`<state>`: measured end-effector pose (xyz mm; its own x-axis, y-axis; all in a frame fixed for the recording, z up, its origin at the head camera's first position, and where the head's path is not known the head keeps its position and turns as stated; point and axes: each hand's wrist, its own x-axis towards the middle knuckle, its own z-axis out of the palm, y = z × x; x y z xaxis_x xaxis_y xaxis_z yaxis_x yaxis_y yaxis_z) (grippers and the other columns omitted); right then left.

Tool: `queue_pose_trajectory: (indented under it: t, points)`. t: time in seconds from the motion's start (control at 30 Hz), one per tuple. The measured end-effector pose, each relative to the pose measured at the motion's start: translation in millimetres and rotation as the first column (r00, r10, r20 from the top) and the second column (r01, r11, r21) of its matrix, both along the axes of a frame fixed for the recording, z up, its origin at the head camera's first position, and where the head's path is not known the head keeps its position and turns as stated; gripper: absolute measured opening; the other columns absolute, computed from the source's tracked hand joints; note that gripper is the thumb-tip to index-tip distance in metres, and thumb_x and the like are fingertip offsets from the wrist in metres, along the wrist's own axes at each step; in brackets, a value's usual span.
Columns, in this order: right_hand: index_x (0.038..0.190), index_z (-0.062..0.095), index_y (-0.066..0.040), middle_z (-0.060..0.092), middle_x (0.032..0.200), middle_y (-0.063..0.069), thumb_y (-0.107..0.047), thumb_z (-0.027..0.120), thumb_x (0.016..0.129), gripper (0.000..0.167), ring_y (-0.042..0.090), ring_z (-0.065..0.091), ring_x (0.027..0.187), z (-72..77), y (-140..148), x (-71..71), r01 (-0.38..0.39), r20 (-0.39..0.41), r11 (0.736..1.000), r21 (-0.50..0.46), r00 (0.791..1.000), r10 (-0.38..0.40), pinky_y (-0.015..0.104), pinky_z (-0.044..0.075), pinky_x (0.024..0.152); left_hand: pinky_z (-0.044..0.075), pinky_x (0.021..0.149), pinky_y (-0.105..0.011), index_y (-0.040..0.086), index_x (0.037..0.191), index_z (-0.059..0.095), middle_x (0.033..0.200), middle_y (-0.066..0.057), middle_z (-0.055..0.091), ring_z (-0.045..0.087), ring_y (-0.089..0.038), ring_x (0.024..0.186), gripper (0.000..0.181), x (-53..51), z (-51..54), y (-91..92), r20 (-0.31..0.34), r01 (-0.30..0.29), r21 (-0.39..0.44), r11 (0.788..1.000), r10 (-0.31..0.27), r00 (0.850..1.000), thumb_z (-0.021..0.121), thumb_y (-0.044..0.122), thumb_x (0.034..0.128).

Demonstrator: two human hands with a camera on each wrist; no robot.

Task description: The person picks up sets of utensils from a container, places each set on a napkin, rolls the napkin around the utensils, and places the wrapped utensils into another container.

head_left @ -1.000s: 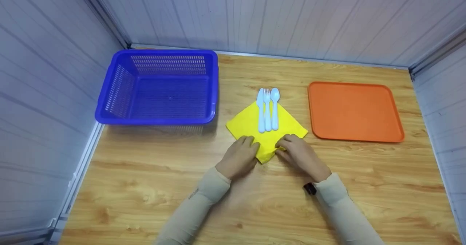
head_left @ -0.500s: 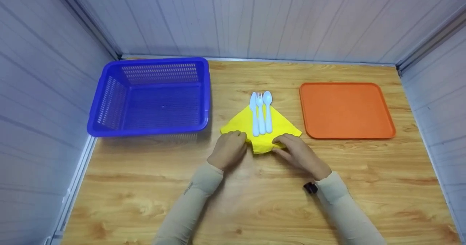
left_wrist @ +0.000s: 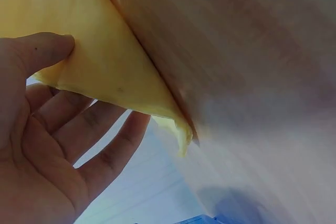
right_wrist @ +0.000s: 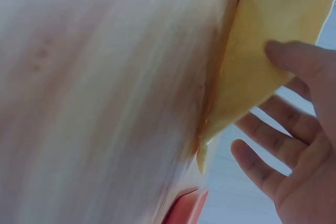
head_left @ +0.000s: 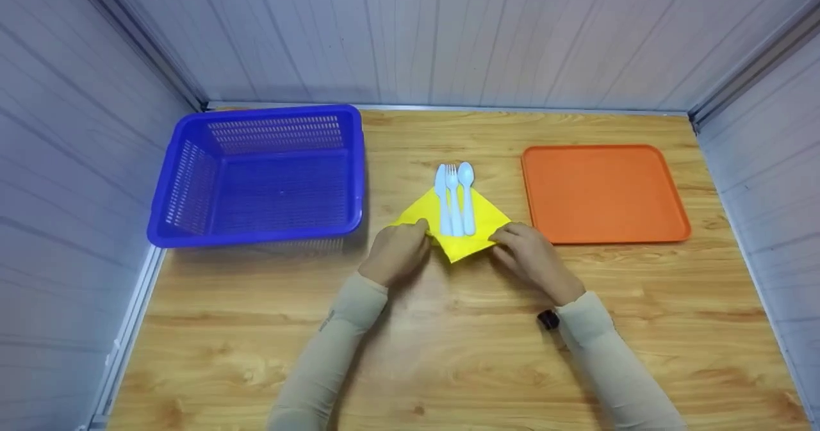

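A yellow cloth napkin (head_left: 458, 248) lies like a diamond on the table in the head view, one corner towards me. On it rest a pale blue knife (head_left: 442, 203), a fork (head_left: 453, 200) and a spoon (head_left: 467, 200), side by side, heads past the far edge. My left hand (head_left: 398, 250) pinches the napkin's left side; in the left wrist view the thumb (left_wrist: 52, 51) lies on the cloth, fingers behind it. My right hand (head_left: 530, 256) pinches the right side, its thumb (right_wrist: 294, 56) likewise in front. Curled fingers hide part of the napkin's side edges.
A blue plastic basket (head_left: 256, 239) with slotted walls stands at the back left. On the right lies a flat orange tray (head_left: 605, 194), close to my right hand. White panel walls (head_left: 410, 40) border the wooden table (head_left: 435, 367) at the back and both sides.
Both hands have moved away from me, from the near corner to the napkin's sides. The napkin's near part is lifted and folded forward, so it reaches less far towards me.
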<state>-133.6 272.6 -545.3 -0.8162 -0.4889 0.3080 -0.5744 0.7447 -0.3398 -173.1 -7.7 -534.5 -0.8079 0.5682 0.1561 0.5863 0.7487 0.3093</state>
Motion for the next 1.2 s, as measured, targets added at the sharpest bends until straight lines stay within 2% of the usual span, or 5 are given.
queue_pose_trajectory:
  t: [0.33,0.63,0.9,1.07,1.2]
  points:
    - [0.094,0.07,-0.006,0.066,0.087,0.007,-0.017,0.067,0.098,0.012,0.022,0.062,0.075,2.6,2,-25.3,0.175,0.242,0.98,-0.096,0.959,-0.147,0.04,0.054,0.067,0.053,0.056,-0.046,0.005,0.092,0.06,0.07,-0.008,0.056,0.061,-0.029,0.062,0.02,-24.8,4.1,9.2,0.11,-0.102,-0.01,0.995,0.102,0.989,0.054,0.023,0.1016]
    - [0.097,0.071,-0.004,0.063,0.091,0.009,-0.024,0.066,0.099,0.02,0.025,0.059,0.08,-2.5,-1,-41.4,0.25,0.331,0.968,0.022,0.912,-0.243,0.041,0.052,0.072,0.054,0.053,-0.045,0.001,0.095,0.06,0.073,-0.011,0.061,0.063,-0.03,0.062,0.01,-32.0,-4.3,8.1,0.036,-0.16,-0.038,0.986,0.161,0.986,0.063,0.01,0.0926]
    - [0.102,0.07,-0.002,0.062,0.094,0.012,-0.024,0.065,0.099,0.023,0.026,0.059,0.083,-1.8,-2,-46.5,0.283,0.378,0.958,0.056,0.882,-0.283,0.041,0.052,0.072,0.056,0.059,-0.044,-0.001,0.103,0.062,0.089,-0.015,0.064,0.064,-0.032,0.073,0.014,-31.2,-4.7,8.8,0.005,-0.186,-0.077,0.98,0.187,0.982,0.06,0.009,0.0938]
    - [0.101,0.069,-0.001,0.061,0.093,0.012,-0.024,0.065,0.099,0.023,0.026,0.058,0.081,-2.1,-3,-48.3,0.294,0.39,0.954,0.051,0.874,-0.29,0.041,0.052,0.071,0.058,0.07,-0.043,-0.003,0.113,0.065,0.107,-0.02,0.064,0.064,-0.035,0.092,0.021,-22.2,0.7,21.0,-0.102,-0.135,-0.09,0.987,0.126,0.987,0.056,0.003,0.094]
    - [0.102,0.068,-0.002,0.061,0.093,0.012,-0.025,0.065,0.098,0.024,0.027,0.058,0.081,-1.9,-5,-49.7,0.304,0.4,0.95,0.065,0.865,-0.304,0.041,0.052,0.071,0.054,0.092,-0.046,-0.003,0.135,0.056,0.135,-0.025,0.054,0.055,-0.039,0.121,0.04,-6.8,2.3,39.6,-0.047,0.0,-0.155,0.988,-0.007,0.999,0.054,0.014,0.0988]
